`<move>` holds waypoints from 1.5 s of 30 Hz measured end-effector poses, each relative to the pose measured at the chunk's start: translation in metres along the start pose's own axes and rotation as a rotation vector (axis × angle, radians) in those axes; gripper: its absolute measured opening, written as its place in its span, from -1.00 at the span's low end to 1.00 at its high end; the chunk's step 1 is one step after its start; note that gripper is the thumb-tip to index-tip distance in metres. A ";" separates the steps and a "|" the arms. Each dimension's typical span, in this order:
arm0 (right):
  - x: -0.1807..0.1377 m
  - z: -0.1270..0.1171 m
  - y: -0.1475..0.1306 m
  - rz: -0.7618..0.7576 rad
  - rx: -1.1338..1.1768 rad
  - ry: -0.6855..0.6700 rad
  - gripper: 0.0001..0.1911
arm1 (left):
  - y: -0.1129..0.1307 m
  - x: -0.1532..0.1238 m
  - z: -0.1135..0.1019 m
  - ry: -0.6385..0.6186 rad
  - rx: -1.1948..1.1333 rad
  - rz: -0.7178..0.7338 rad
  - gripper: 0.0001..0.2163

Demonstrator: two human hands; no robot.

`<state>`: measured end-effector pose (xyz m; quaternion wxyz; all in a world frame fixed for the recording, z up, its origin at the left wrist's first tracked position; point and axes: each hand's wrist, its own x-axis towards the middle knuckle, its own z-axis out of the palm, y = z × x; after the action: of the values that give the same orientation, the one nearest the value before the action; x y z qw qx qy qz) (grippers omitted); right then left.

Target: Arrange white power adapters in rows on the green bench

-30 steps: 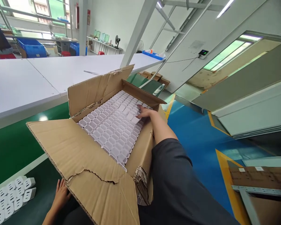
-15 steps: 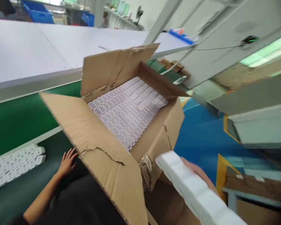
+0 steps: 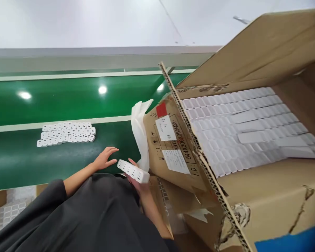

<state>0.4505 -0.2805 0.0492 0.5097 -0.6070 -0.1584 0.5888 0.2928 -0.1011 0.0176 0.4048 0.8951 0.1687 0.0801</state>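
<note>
My right hand (image 3: 140, 186) is wrapped round a row of white plastic blocks (image 3: 132, 170), with small dark slots on their faces. It is held tilted, in front of my body and just left of a large cardboard box (image 3: 157, 157). My left hand (image 3: 105, 158) is beside the row's left end, fingers apart and holding nothing. Farther left, several rows of similar white blocks (image 3: 67, 133) lie together on the dark green surface (image 3: 21, 162). The open box contains many rows of whitish translucent pieces (image 3: 223, 129), some with flat white strips on top.
A crumpled white plastic sheet (image 3: 141, 133) hangs at the box's left side. The box's raised flap (image 3: 199, 147) juts toward me. Behind runs a white tabletop edge (image 3: 94, 52). At lower left, another carton holds clear pieces (image 3: 12, 211).
My view has swung left and down. My right hand has carried the row of blocks from the box's near right side to its left, close to my left hand.
</note>
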 end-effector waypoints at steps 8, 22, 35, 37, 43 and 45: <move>0.100 0.094 0.024 0.088 0.228 -0.389 -0.32 | -0.023 -0.054 -0.026 0.214 0.090 -0.111 -0.35; 0.127 0.094 0.045 0.328 0.143 -0.593 -0.56 | -0.047 -0.093 -0.010 0.226 0.147 -0.349 -0.46; 0.123 0.074 0.047 0.242 0.080 -0.374 -0.40 | -0.123 -0.189 -0.121 0.263 0.394 -0.539 -0.46; 0.118 0.076 0.043 0.238 0.058 -0.399 -0.39 | -0.138 -0.198 -0.138 0.260 0.409 -0.553 -0.44; 0.120 0.082 0.034 0.158 -0.072 -0.469 -0.29 | -0.155 -0.200 -0.156 0.271 0.384 -0.541 -0.46; 0.124 0.084 0.036 0.105 -0.174 -0.444 -0.33 | -0.150 -0.200 -0.153 0.311 0.367 -0.550 -0.45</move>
<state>0.3943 -0.1610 -0.0304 0.3767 -0.5117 -0.2849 0.7177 0.0280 0.0242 0.0047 0.2131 0.8511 0.4744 0.0719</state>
